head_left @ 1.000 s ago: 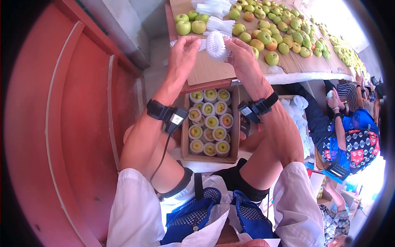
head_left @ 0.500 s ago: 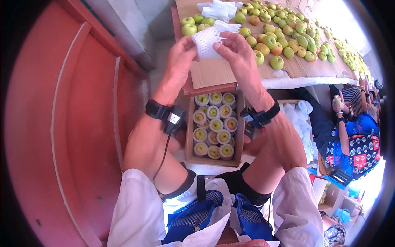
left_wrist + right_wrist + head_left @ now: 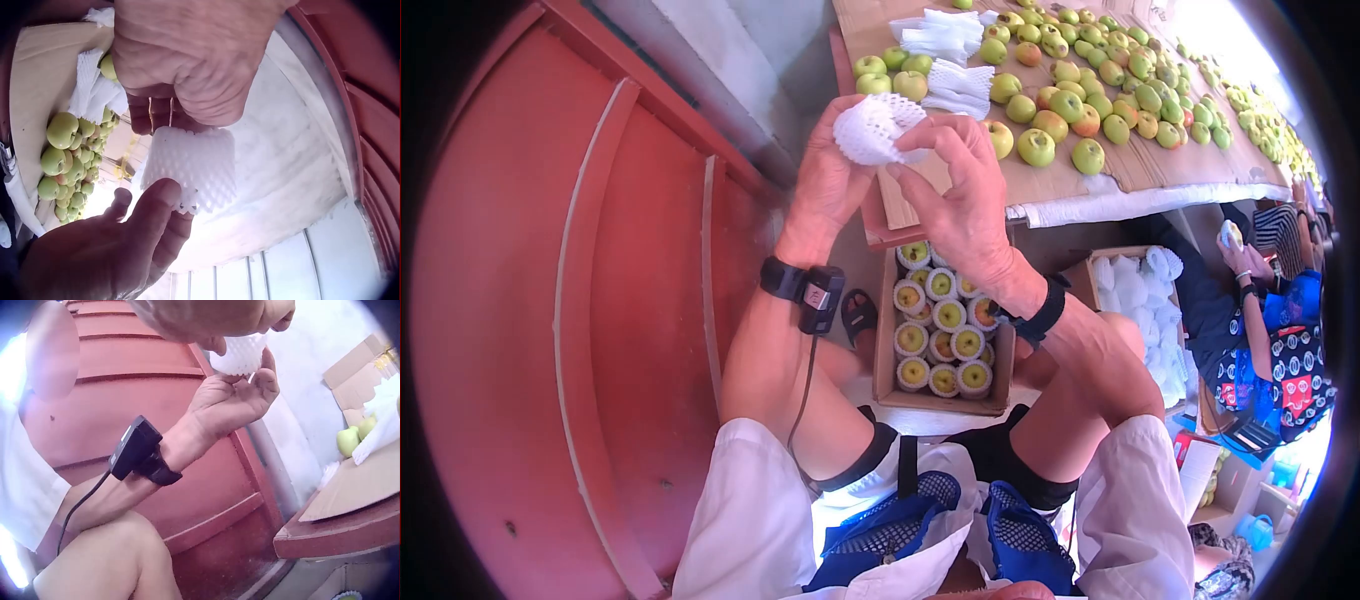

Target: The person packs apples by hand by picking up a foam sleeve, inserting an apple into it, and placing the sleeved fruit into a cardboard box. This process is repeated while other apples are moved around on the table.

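In the head view, a white foam net sleeve (image 3: pixel 867 128) is held up above the near edge of the table. My left hand (image 3: pixel 824 172) grips it from the left, fingers behind it. The right hand (image 3: pixel 966 196) pinches its right edge between thumb and fingers. From the left wrist view, the sleeve (image 3: pixel 192 164) looks like a short tube, with the right thumb (image 3: pixel 164 194) pressing its lower edge. What lies inside it is hidden. Below the hands, a cardboard box (image 3: pixel 884 370) contains several apples (image 3: pixel 949 316) in white net sleeves.
Loose green and reddish apples (image 3: pixel 1088 155) spread over the cardboard-covered table (image 3: pixel 1040 195). Stacks of flat net sleeves (image 3: pixel 958 90) lie near its left end. A box of white foam pieces (image 3: pixel 1145 300) stands at right, near another person (image 3: pixel 1250 320). A red panel (image 3: pixel 640 330) rises at left.
The sleeve, spread flat between both hands half a second ago, is now rounded in the left hand. Both hands have shifted slightly, and the right has turned to pinch its edge. The whole view has shifted.
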{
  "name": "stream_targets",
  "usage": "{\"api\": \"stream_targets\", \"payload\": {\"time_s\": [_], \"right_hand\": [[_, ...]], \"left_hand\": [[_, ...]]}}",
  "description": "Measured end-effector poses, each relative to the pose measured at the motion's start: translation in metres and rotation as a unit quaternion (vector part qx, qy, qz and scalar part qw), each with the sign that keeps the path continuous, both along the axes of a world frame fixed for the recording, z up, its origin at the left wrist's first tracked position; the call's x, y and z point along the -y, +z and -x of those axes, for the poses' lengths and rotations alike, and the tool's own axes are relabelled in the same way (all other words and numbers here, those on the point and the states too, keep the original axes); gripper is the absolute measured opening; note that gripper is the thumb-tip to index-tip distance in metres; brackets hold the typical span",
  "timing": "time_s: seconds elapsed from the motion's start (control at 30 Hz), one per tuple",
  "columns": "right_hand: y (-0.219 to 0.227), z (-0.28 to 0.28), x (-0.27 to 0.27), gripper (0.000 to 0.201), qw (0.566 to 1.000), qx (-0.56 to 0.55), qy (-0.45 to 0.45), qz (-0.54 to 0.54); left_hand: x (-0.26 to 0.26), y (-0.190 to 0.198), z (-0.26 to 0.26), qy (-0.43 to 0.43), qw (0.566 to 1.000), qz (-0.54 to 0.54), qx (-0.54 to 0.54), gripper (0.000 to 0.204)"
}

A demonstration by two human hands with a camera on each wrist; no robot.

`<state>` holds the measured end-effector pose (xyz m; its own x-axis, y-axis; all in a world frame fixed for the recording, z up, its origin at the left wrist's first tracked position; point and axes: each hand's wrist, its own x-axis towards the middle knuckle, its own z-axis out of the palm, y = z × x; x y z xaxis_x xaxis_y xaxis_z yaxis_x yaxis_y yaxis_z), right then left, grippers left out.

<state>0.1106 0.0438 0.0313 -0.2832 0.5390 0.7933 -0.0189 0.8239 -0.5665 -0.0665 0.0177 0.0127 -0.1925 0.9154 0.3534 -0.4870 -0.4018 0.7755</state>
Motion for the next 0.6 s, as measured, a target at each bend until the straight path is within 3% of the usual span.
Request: {"api": "stream_targets", "payload": {"time_s": [0.2,0.37,0.6], "right_hand": [[0.003,-0.005,0.003,0.031,0.993,0.049,-0.029,-0.104],[0.006,-0.002,-0.002,0.031,0.997,0.042,-0.045,-0.053],[-0.003,-0.007,-0.025,0.028,0.992,0.108,-0.062,0.024]], "left_hand": [[-0.001,-0.001,0.0,0.005,1.0,0.005,-0.01,0.026],[-0.002,0.004,-0.011,0.076,0.996,0.035,-0.027,0.024],[0.002,0.01,-0.018,0.179,0.943,0.114,-0.257,0.03]]}}
